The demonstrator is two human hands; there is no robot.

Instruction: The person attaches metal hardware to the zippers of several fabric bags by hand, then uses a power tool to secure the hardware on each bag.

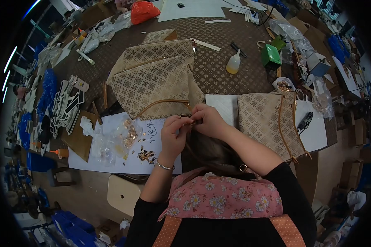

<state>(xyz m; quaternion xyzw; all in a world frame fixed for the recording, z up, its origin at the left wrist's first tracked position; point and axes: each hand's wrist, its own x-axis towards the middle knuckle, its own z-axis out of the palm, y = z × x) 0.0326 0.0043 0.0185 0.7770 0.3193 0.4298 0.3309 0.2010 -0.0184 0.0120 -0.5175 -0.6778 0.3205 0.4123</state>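
My left hand [174,133] and my right hand [211,121] meet at the near edge of a beige patterned bag [152,78] with brown trim. Fingers of both hands are pinched together around something small by the end of the brown strap [163,101]. What they hold is mostly hidden by the fingers, though a dark and gold bit shows between them. Left of my hands, a pile of small gold metal pieces [146,154] lies on white paper [111,164]. Beside it is a clear plastic bag [130,133] of similar pieces.
Another patterned bag piece [259,119] with brown straps lies at the right. Farther back stand a bottle of yellow liquid [233,63] and a green box [271,57]. White frame-shaped strips [66,105] are heaped on the left. A stool [123,193] stands below the table edge.
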